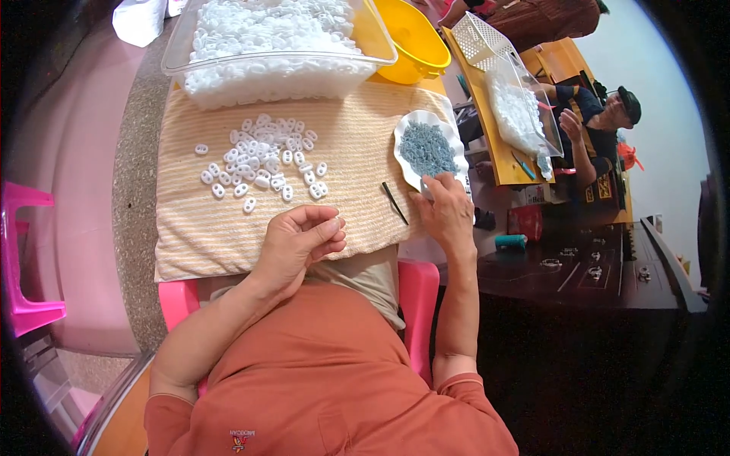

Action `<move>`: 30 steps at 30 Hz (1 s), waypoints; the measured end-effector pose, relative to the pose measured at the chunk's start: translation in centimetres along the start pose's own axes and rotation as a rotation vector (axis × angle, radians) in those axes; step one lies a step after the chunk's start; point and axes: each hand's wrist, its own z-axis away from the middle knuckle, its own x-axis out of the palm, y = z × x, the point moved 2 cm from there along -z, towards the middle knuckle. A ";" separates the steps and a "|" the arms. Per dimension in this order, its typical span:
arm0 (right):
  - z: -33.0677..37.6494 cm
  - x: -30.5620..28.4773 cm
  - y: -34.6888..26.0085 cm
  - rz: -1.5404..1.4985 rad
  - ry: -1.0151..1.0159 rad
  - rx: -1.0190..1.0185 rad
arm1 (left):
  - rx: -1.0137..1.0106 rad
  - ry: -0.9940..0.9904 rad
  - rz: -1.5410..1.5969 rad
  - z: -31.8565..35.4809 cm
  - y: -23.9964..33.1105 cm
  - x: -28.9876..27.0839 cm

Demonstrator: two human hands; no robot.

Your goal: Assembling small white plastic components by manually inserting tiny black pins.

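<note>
Small white oval pieces with two holes (262, 152) lie in a loose pile on the striped cloth. Near the cloth's front edge, my left hand (300, 243) is closed, thumb pressed against the bent forefinger; anything between them is too small to make out. My right hand (445, 209) reaches over the near rim of a white wavy-edged dish (403, 156). Its fingers are bent together at the small grey-blue pieces (427, 148) in the dish, and their tips are partly hidden. Between my hands lies a thin black stick-like tool (395, 203).
A clear tub (281, 76) heaped with white pieces stands at the back, beside a yellow basin (411, 42). At right, another person (601, 121) sits at a table with a similar tub (525, 114). A pink stool (30, 258) stands at left.
</note>
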 end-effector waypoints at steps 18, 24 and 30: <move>0.9 0.9 0.4 -0.013 0.201 -0.084 | -0.008 0.013 -0.002 0.0 0.0 0.0; 1.3 1.0 0.8 -0.018 0.145 -0.071 | -0.009 0.025 -0.016 0.0 0.1 0.1; 1.5 1.2 1.0 -0.028 0.138 -0.054 | -0.008 0.029 -0.015 0.0 0.1 0.1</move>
